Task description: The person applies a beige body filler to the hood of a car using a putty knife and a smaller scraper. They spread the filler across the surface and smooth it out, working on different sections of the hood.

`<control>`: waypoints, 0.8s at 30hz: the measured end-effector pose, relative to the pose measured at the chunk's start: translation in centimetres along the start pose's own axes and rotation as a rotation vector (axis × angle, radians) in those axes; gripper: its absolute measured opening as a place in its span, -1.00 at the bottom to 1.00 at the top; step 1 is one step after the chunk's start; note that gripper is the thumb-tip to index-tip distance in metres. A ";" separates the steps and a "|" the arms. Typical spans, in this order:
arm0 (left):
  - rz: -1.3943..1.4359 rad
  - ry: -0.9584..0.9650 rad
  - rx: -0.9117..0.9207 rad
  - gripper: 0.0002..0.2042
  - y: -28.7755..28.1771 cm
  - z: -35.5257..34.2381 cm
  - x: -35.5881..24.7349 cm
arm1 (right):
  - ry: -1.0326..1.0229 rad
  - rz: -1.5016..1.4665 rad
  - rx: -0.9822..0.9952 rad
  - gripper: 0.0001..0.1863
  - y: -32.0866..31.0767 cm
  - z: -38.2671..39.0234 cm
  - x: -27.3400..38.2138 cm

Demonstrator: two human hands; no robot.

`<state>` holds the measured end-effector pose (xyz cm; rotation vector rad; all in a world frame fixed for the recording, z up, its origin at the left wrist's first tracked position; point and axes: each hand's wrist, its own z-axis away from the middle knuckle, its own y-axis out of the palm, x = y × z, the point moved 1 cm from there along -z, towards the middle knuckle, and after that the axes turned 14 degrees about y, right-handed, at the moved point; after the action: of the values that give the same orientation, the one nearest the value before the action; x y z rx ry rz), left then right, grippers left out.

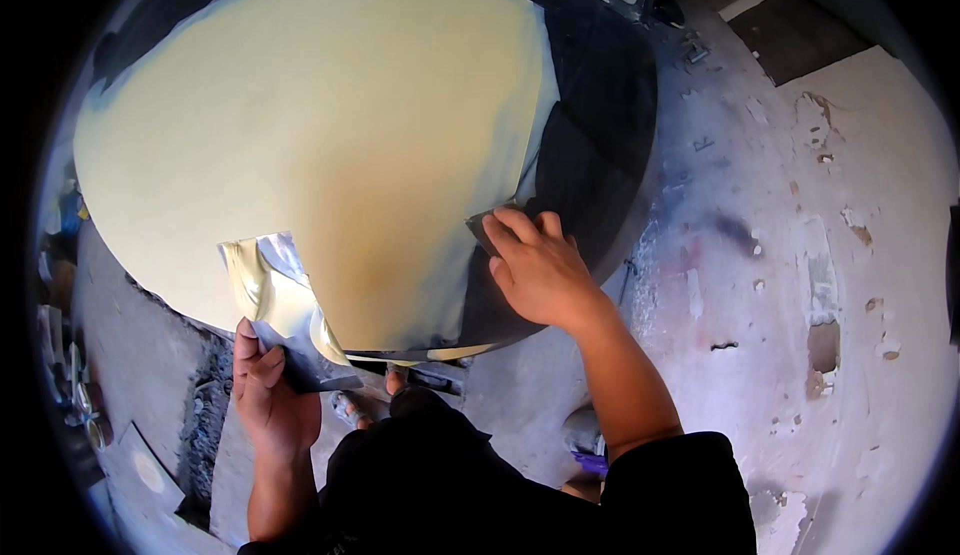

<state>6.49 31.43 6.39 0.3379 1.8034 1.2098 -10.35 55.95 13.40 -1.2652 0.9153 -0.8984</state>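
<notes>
A large rounded panel, dark and mostly coated in smooth cream putty, spreads out before me. Fingers and thumb of my left hand grip the lower part of a flat metal plate with thick folds of cream putty on it. The plate hovers over the panel's near edge. Farther right, my right hand pinches a thin dark putty spreader, its edge against the panel where the cream coat thins into bare black. Part of the spreader is hidden under my fingers.
A pale wall with chipped patches rises at the right. Dark flat sheets lie at the far right. On the floor at left are a dark board with a pale round spot and assorted clutter. My feet stand below the panel's near edge.
</notes>
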 end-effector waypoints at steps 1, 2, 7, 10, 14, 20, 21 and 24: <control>0.007 0.000 0.004 -0.55 0.0 -0.1 0.1 | -0.019 0.013 -0.034 -0.54 0.2 0.4 0.1; 0.017 0.007 -0.018 -0.56 0.4 0.0 0.3 | -0.033 0.000 -0.043 -0.54 0.2 0.9 0.0; 0.038 -0.072 -0.006 -0.57 3.8 0.7 1.9 | -0.293 -0.375 -0.143 -0.52 -3.2 4.6 0.7; 0.123 -0.120 -0.008 -0.59 6.5 0.8 3.2 | -0.581 -0.909 -0.119 -0.51 -4.2 6.4 2.8; 0.090 -0.038 0.025 -0.57 8.8 0.4 3.3 | -0.557 -0.856 -0.160 -0.56 -1.2 6.4 2.9; -0.005 0.130 0.166 -0.59 8.3 -1.0 4.3 | -0.295 -0.603 -0.455 -0.60 -3.9 5.9 0.3; -0.019 0.132 0.163 -0.59 8.5 -1.0 4.5 | -0.319 -0.542 -0.476 -0.60 -4.7 5.9 0.8; -0.042 0.134 0.172 -0.60 9.2 -1.1 5.6 | -0.341 -0.387 -0.522 -0.59 -5.9 5.7 2.2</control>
<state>0.32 38.84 11.29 0.3211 2.0266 1.0730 -4.52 55.48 19.53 -2.0267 0.6577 -0.7203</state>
